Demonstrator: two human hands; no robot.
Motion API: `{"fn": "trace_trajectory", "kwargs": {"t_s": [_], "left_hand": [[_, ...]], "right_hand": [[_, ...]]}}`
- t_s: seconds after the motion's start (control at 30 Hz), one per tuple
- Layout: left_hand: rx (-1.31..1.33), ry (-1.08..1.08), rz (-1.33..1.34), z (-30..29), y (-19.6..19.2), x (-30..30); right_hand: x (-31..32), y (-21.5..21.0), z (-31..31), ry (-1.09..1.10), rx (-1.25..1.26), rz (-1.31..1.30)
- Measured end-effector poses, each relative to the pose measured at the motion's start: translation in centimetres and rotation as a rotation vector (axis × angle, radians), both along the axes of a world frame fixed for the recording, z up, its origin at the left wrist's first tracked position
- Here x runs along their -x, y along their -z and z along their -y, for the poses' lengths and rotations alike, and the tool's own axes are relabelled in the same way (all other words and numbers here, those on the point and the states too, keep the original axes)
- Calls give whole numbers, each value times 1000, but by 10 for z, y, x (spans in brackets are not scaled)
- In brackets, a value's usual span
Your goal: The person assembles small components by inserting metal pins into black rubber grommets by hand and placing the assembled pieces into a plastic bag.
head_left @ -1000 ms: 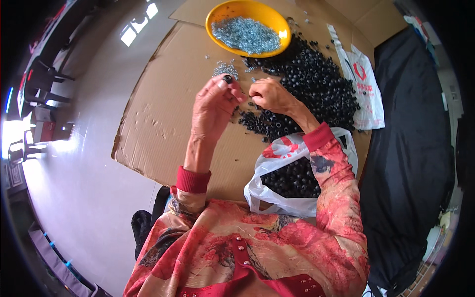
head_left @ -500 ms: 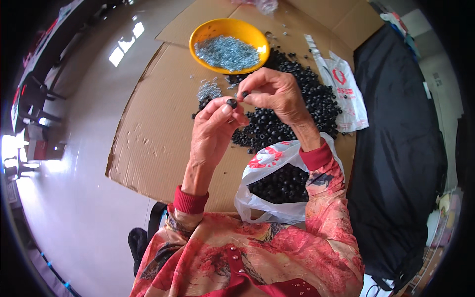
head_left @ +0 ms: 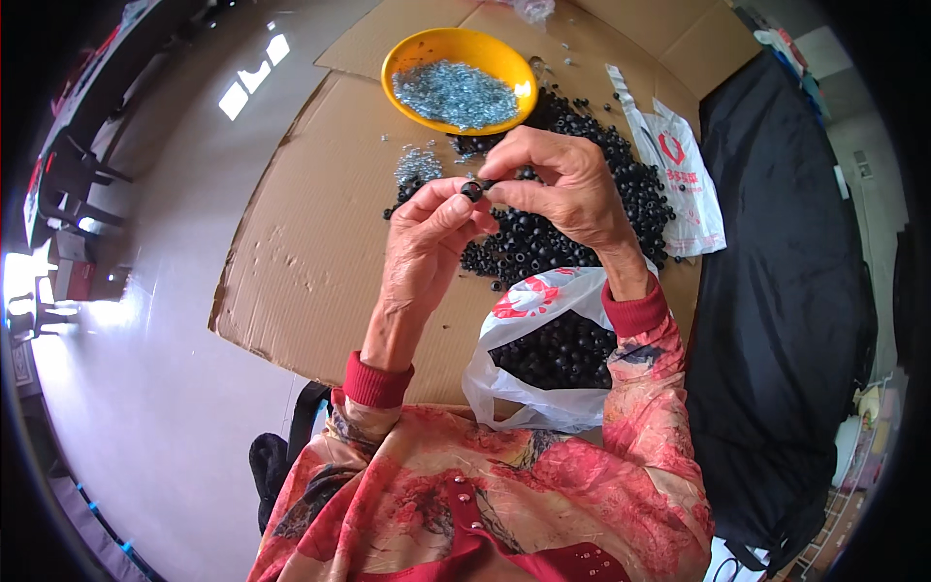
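Between thumb and forefinger, my left hand (head_left: 427,228) pinches a small round black part (head_left: 472,191) with a hole in its end. My right hand (head_left: 558,184) pinches a second small dark piece (head_left: 488,186) right against it; its shape is mostly covered by the fingertips. Beneath and behind both hands spreads a heap of small black ring-like parts (head_left: 529,242). A little pile of small clear and silvery pieces (head_left: 417,163) lies just past my left fingers. Farther off stands a yellow bowl (head_left: 531,92) holding many such shiny pieces (head_left: 456,94).
Close to my body, an open white plastic bag (head_left: 485,388) is filled with rounder black parts (head_left: 558,351). A flattened white bag (head_left: 684,184) lies right of the heap. Cardboard (head_left: 291,233) lies under everything, with a long black cloth-covered thing (head_left: 776,291) along its right side.
My right hand has brought its small dark piece up against the black part in my left hand. The whole view has shifted slightly.
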State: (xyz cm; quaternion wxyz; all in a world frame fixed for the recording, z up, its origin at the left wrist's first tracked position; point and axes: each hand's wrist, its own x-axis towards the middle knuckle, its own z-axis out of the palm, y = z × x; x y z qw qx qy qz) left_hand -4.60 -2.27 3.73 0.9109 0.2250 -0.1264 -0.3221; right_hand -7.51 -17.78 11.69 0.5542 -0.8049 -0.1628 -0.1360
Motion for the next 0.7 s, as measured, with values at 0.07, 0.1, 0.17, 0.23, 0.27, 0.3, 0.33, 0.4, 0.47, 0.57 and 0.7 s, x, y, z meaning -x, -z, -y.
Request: {"fn": "trace_trajectory", "kwargs": {"t_s": [0.07, 0.1, 0.17, 0.23, 0.27, 0.3, 0.33, 0.4, 0.47, 0.57, 0.7], "left_hand": [[-3, -1, 2, -1, 2, 0], [-12, -29, 14, -2, 2, -1], [-32, -52, 37, -3, 2, -1], [-61, -60, 39, -3, -1, 0], [-84, -58, 41, -1, -3, 1], [-85, -55, 44, 3, -2, 2], [-98, -43, 63, 2, -3, 2], [-125, -67, 69, -2, -3, 1], [-139, -79, 71, -1, -4, 2], [-136, -75, 61, -3, -4, 3], [-108, -61, 44, -1, -4, 4]], "right_hand": [[0, -5, -2, 18, 115, -32], [-1, -6, -6, 15, 67, -36], [0, -7, -2, 13, 133, -4], [-2, -11, -6, 1, 251, 64], [0, -14, -4, 7, 281, 64], [3, -16, 1, 1, 315, 59], [3, -17, 2, -4, 349, 55], [1, -19, -1, -23, 371, 67], [-1, -21, -3, -47, 402, 63], [2, -26, -5, -42, 450, 83], [3, -24, -5, -26, 346, 13]]}}
